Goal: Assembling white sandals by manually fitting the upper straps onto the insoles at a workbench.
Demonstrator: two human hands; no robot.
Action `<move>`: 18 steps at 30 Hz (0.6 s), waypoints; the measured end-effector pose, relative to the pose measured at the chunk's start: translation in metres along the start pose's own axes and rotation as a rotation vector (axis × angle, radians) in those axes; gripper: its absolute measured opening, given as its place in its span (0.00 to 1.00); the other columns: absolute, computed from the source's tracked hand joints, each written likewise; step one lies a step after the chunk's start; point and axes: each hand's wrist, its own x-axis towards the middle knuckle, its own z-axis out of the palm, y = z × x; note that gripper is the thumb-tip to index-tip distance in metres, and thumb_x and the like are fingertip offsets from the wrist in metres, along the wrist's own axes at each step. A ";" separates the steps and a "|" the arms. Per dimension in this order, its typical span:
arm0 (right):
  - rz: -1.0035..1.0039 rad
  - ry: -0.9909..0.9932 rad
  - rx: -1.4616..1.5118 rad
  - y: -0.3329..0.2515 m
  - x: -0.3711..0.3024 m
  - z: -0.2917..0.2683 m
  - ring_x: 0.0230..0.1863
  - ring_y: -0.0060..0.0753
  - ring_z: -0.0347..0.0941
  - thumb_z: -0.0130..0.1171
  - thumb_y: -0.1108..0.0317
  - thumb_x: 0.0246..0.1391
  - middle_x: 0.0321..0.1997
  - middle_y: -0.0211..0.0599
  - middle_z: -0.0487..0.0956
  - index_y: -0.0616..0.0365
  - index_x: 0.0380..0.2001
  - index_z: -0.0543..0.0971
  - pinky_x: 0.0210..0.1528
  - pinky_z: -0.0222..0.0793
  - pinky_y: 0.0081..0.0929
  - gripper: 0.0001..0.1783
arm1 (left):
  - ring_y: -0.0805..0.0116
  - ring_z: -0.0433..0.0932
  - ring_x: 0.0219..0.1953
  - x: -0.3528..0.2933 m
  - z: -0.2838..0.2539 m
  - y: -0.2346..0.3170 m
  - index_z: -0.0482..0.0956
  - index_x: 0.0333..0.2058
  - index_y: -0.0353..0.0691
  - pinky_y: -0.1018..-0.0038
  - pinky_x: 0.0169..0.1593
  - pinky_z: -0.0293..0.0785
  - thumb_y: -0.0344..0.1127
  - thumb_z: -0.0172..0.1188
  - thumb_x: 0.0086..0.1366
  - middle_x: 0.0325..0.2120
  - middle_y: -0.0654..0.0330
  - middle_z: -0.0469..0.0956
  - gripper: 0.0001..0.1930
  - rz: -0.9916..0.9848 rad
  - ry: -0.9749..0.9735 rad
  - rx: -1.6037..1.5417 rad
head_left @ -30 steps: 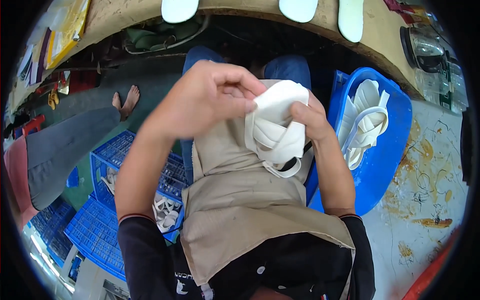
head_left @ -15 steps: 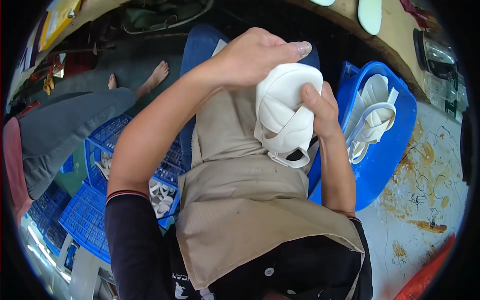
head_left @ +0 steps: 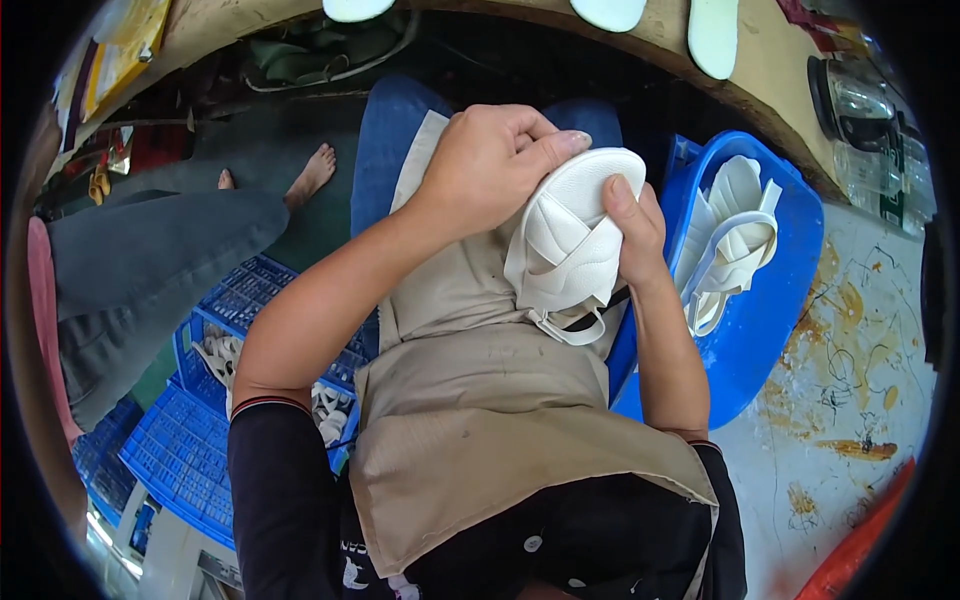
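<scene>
A white sandal (head_left: 568, 250) with crossed straps and a loose buckled heel strap is held above my lap, its toe end pointing away from me. My right hand (head_left: 637, 228) grips it along the right edge, the thumb lying on top of the insole near the toe. On the other side my left hand (head_left: 492, 165) is curled against the toe edge, thumb pressed along the rim. The undersides of its fingers are hidden. Below the sandal spreads my beige apron (head_left: 470, 290).
To my right, a blue tub (head_left: 740, 370) holds more white sandals (head_left: 742, 240). Soles (head_left: 713, 40) lie on the bench (head_left: 770, 100) ahead. Blue crates (head_left: 190, 445) with light-coloured footwear stand at my left, beside another person's leg (head_left: 170, 260).
Both hands and the sandal have come slightly nearer to me. The sandal has tilted, and my left thumb now rests on its toe rim. More of the bench shows.
</scene>
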 end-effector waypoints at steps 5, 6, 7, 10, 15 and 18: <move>-0.040 0.083 -0.004 -0.002 -0.007 0.006 0.32 0.33 0.80 0.51 0.51 0.63 0.35 0.49 0.83 0.72 0.46 0.77 0.35 0.75 0.20 0.28 | 0.79 0.70 0.21 0.000 0.013 -0.005 0.84 0.32 0.30 0.83 0.24 0.67 0.40 0.60 0.68 0.20 0.63 0.77 0.15 -0.004 0.023 0.094; -0.052 0.106 -0.009 -0.002 -0.007 0.007 0.31 0.32 0.80 0.51 0.52 0.63 0.33 0.48 0.83 0.72 0.44 0.79 0.34 0.74 0.19 0.28 | 0.81 0.69 0.22 0.001 0.016 -0.007 0.84 0.33 0.31 0.85 0.25 0.66 0.38 0.60 0.69 0.21 0.64 0.77 0.14 -0.017 0.029 0.101; -0.063 0.120 0.007 0.001 -0.006 0.007 0.31 0.32 0.80 0.51 0.52 0.63 0.34 0.48 0.83 0.72 0.45 0.79 0.34 0.75 0.19 0.27 | 0.81 0.69 0.22 0.004 0.017 -0.011 0.84 0.33 0.31 0.85 0.25 0.66 0.38 0.60 0.69 0.21 0.64 0.77 0.14 -0.026 0.030 0.098; -0.050 0.142 0.048 0.002 -0.007 0.003 0.32 0.33 0.80 0.51 0.52 0.64 0.36 0.50 0.83 0.72 0.47 0.77 0.36 0.76 0.21 0.28 | 0.80 0.72 0.25 0.018 0.018 -0.024 0.84 0.36 0.31 0.84 0.28 0.69 0.36 0.59 0.69 0.24 0.63 0.79 0.13 0.027 -0.038 -0.151; -0.044 0.155 0.110 0.027 0.004 -0.008 0.39 0.40 0.82 0.52 0.46 0.64 0.45 0.54 0.81 0.71 0.55 0.71 0.42 0.80 0.28 0.34 | 0.79 0.74 0.29 0.033 0.039 -0.042 0.83 0.39 0.30 0.84 0.33 0.72 0.35 0.57 0.70 0.29 0.61 0.81 0.12 0.053 -0.052 -0.312; -0.031 0.146 0.144 0.029 0.005 -0.015 0.42 0.42 0.83 0.51 0.44 0.65 0.47 0.55 0.81 0.70 0.58 0.69 0.44 0.81 0.30 0.36 | 0.78 0.75 0.29 0.027 0.038 -0.052 0.83 0.40 0.30 0.83 0.34 0.72 0.35 0.56 0.70 0.29 0.61 0.82 0.12 0.062 -0.060 -0.351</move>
